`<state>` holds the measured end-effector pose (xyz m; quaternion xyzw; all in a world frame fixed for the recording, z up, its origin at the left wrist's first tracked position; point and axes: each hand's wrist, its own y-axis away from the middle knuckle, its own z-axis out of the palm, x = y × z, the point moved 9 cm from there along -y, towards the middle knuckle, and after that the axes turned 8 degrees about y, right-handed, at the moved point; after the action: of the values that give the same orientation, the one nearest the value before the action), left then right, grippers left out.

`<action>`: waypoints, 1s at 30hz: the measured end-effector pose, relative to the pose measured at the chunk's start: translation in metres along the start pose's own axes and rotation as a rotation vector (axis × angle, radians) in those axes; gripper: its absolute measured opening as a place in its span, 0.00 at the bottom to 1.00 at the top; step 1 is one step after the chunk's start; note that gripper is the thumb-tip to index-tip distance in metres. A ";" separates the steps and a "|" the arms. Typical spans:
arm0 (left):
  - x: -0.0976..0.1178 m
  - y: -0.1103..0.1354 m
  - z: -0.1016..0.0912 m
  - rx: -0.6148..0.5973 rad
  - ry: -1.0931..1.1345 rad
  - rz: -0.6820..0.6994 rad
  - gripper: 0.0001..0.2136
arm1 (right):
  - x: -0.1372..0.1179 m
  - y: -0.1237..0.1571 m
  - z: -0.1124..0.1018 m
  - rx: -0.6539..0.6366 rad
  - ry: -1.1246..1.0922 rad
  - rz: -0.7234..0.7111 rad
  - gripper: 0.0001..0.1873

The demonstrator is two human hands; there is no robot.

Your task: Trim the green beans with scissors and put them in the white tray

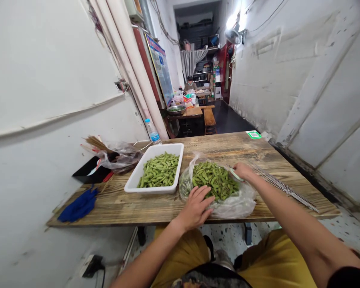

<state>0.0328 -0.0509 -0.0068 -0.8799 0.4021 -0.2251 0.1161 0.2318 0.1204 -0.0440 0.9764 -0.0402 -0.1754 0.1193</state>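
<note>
Green edamame pods (213, 178) fill a clear plastic bag (241, 202), its mouth folded open on the wooden table in front of me. My left hand (197, 206) lies on the near left side of the pods, fingers stretched out and slightly apart. At the bag's right rim, my right hand (244, 171) is closed around what look like scissors (235, 175) with pale green-white handles; their blades are hard to make out. To the left of the bag, a white plastic tray (153, 190) holds more edamame pods (160, 170).
Thin metal skewers (288, 190) lie on the right of the wooden table (156, 210). A water bottle (153, 132) stands behind the tray. On the left are a blue cloth (79, 206), a black box (88, 172) and bagged sticks (120, 154). A person (190, 85) sits far back.
</note>
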 end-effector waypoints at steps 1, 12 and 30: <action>0.002 -0.010 -0.004 0.016 0.019 0.012 0.17 | 0.002 0.001 0.005 -0.005 0.006 0.011 0.13; -0.042 -0.148 0.054 -0.095 -0.150 -0.406 0.12 | 0.014 0.065 -0.028 0.208 -0.426 -0.129 0.22; -0.059 -0.070 0.024 0.295 1.435 -0.779 0.09 | -0.024 0.160 -0.038 0.258 -0.199 -0.251 0.22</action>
<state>0.0562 0.0404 -0.0182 -0.5743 0.0115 -0.8064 -0.1407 0.2171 -0.0232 0.0376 0.9588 0.0479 -0.2778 -0.0342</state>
